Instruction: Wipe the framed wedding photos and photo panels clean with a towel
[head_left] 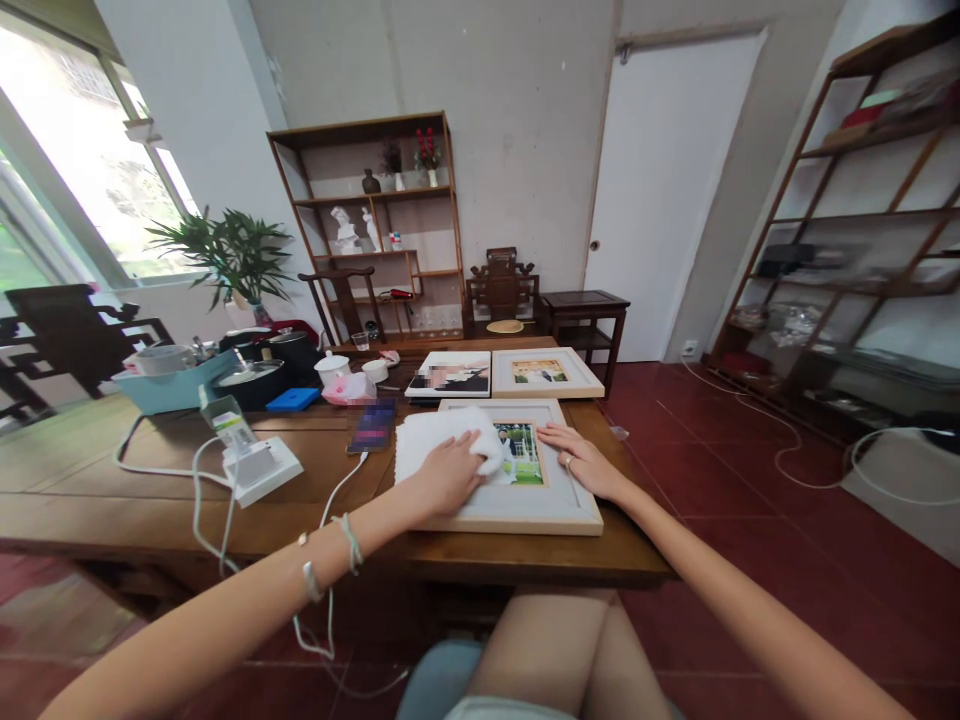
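Note:
A light wooden picture frame (525, 510) lies flat on the wooden table (90, 480) in front of me, with a photo (525, 455) at its middle. My left hand (450, 472) presses a white cloth (450, 435) onto the frame's glass, fingers curled over the cloth. My right hand (581, 460) lies flat and open on the frame's right side, a ring on one finger. Behind this frame lie two more framed pictures, one dark (448, 375) and one light-framed (547, 372).
A phone (373, 425), a white charger box with cables (259, 465), a blue tray with pots (176, 385), cups (334, 367) and a pink bag (349, 390) sit on the table's left. Shelves (375, 225), chairs (501, 290), a side table (585, 305) and a door (660, 190) stand behind.

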